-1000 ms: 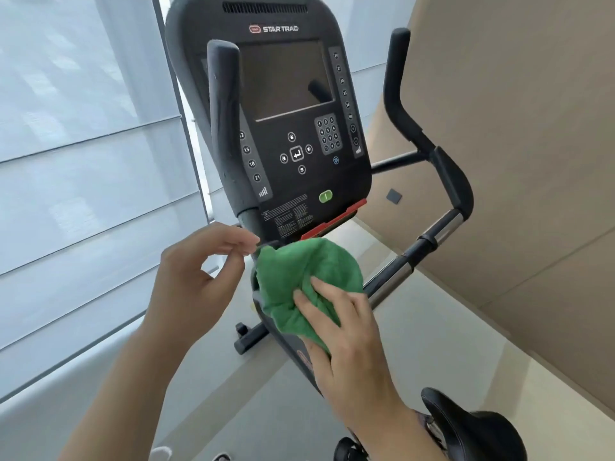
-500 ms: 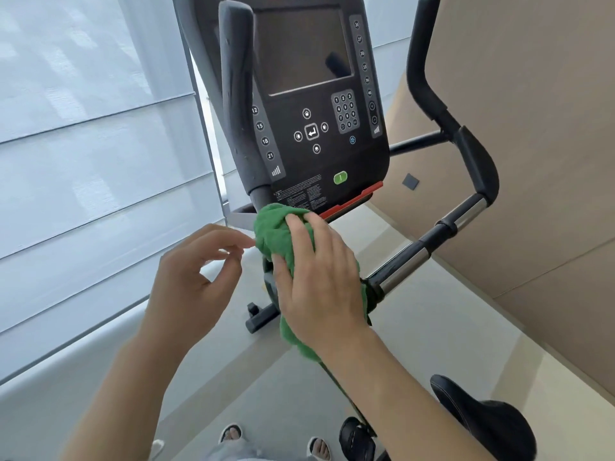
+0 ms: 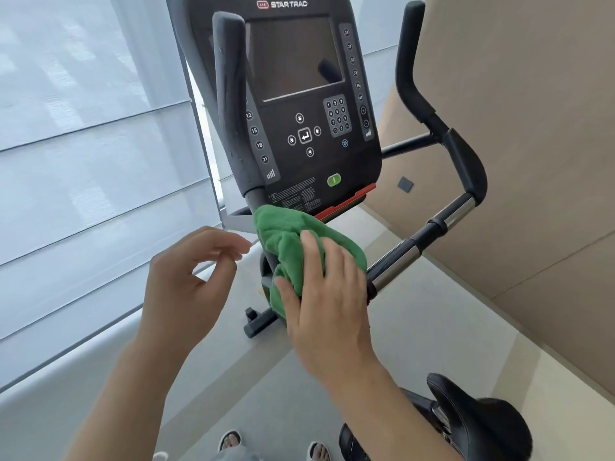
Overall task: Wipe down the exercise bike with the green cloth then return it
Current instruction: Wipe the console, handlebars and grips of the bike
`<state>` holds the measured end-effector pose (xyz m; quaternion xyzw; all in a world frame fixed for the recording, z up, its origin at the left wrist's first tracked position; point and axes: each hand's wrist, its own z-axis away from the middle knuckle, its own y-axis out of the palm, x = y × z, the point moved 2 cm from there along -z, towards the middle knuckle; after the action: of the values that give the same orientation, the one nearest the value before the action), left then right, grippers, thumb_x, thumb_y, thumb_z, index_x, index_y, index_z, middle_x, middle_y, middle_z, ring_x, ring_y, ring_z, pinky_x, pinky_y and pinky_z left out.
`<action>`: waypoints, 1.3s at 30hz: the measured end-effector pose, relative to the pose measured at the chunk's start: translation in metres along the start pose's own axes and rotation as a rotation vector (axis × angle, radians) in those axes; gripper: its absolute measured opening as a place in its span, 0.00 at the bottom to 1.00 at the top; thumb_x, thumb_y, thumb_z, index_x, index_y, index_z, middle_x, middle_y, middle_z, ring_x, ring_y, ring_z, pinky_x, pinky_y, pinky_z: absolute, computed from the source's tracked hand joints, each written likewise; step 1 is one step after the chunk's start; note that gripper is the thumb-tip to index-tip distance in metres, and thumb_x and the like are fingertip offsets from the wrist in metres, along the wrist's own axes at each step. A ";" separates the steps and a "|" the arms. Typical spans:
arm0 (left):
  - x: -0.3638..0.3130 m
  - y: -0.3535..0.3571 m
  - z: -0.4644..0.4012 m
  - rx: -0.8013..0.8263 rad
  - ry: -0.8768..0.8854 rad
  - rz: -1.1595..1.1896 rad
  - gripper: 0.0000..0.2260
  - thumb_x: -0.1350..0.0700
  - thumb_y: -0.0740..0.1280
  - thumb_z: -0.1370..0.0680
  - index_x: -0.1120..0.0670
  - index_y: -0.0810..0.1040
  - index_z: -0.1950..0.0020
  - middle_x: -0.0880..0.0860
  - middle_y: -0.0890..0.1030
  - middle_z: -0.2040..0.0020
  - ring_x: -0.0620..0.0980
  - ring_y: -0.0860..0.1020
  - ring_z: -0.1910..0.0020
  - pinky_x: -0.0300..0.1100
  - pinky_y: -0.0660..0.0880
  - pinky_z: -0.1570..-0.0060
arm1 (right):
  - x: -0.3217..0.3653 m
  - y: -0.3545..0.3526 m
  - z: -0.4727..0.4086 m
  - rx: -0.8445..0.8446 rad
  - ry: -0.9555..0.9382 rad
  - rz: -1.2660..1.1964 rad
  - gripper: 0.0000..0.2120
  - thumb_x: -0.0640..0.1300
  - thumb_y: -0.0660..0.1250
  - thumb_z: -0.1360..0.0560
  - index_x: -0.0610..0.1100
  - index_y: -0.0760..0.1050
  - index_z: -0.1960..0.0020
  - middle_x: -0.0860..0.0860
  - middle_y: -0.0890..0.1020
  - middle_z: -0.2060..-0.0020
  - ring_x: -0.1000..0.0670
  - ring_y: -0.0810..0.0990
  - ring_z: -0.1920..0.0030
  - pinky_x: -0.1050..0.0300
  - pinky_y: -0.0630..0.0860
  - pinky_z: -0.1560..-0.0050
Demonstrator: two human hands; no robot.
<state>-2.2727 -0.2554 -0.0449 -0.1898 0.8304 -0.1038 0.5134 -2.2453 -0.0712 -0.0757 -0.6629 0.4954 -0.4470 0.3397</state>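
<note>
Green cloth (image 3: 289,241): bright, soft, bunched into thick rumpled folds, no print or label on it that can be read. It sits directly below the console (image 3: 299,104), draped over the exercise bike (image 3: 429,237) where the handlebar stem meets the frame, its top edge touching the console's lower rim.

Your right hand (image 3: 327,301) lies flat on the cloth below the console, fingers spread and fairly straight, thumb against the cloth's lower left fold; the grip presses rather than pinches.

Your left hand (image 3: 189,281) hovers left of the cloth, below and left of the console, holding nothing; fingers loosely curled, fingertips just short of the cloth's edge.

Console writing: "STAR TRAC" in white with a small red logo at the top. Numbers 12, 15, 18, 21 run down its left strip; 24 to 40 run down the right strip. A numeric keypad sits right of an enter arrow key. A green button sits near the bottom, above a red bar. The fine print beside it is too small to read.

Black saddle (image 3: 479,420) shows well below and right of the console.
</note>
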 end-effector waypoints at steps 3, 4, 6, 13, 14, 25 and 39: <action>0.007 -0.007 0.002 -0.003 -0.030 -0.028 0.18 0.70 0.66 0.24 0.47 0.84 0.53 0.47 0.86 0.53 0.50 0.85 0.49 0.41 0.79 0.56 | 0.009 0.000 0.014 0.036 -0.010 0.086 0.34 0.63 0.53 0.15 0.43 0.58 0.17 0.39 0.70 0.25 0.37 0.69 0.25 0.37 0.69 0.26; 0.009 -0.009 0.002 -0.003 -0.037 -0.036 0.17 0.68 0.65 0.24 0.46 0.84 0.53 0.47 0.86 0.52 0.50 0.85 0.49 0.44 0.79 0.56 | 0.009 0.000 0.004 0.061 -0.010 0.071 0.34 0.64 0.52 0.15 0.43 0.59 0.17 0.40 0.71 0.25 0.38 0.70 0.26 0.38 0.69 0.27; 0.009 -0.011 0.004 -0.002 -0.046 -0.035 0.15 0.65 0.64 0.25 0.46 0.84 0.54 0.47 0.86 0.52 0.50 0.85 0.48 0.45 0.79 0.57 | 0.008 -0.003 -0.032 0.122 0.035 -0.042 0.31 0.66 0.51 0.16 0.47 0.64 0.21 0.47 0.77 0.33 0.43 0.76 0.35 0.43 0.75 0.36; 0.002 -0.004 0.003 0.081 -0.030 0.007 0.21 0.73 0.66 0.23 0.46 0.85 0.54 0.49 0.86 0.55 0.51 0.84 0.52 0.48 0.79 0.57 | -0.015 -0.002 -0.095 0.288 0.123 -0.486 0.18 0.65 0.57 0.16 0.54 0.75 0.52 0.55 0.82 0.62 0.49 0.81 0.58 0.48 0.77 0.52; 0.001 -0.003 0.003 0.088 -0.021 0.003 0.21 0.74 0.66 0.24 0.47 0.85 0.54 0.49 0.86 0.55 0.51 0.84 0.52 0.48 0.78 0.58 | -0.015 -0.002 -0.082 0.202 0.057 -0.400 0.16 0.64 0.57 0.16 0.54 0.75 0.47 0.56 0.82 0.59 0.49 0.80 0.57 0.47 0.78 0.52; 0.004 -0.010 0.000 0.100 -0.013 -0.014 0.19 0.73 0.66 0.24 0.49 0.85 0.55 0.48 0.85 0.57 0.51 0.83 0.53 0.43 0.76 0.65 | -0.025 0.006 0.002 -0.172 -0.125 -0.139 0.20 0.44 0.64 0.24 0.49 0.78 0.32 0.46 0.75 0.44 0.42 0.74 0.47 0.44 0.76 0.50; 0.005 0.019 0.004 0.233 0.054 -0.003 0.13 0.64 0.68 0.20 0.46 0.85 0.46 0.43 0.82 0.42 0.54 0.81 0.42 0.55 0.81 0.50 | -0.109 -0.103 -0.039 -0.296 0.222 -0.412 0.06 0.47 0.68 0.16 0.48 0.80 0.40 0.53 0.78 0.49 0.59 0.79 0.50 0.71 0.72 0.49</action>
<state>-2.2751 -0.2400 -0.0572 -0.1272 0.8260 -0.2054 0.5093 -2.2571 0.0622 0.0023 -0.7391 0.4444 -0.4991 0.0848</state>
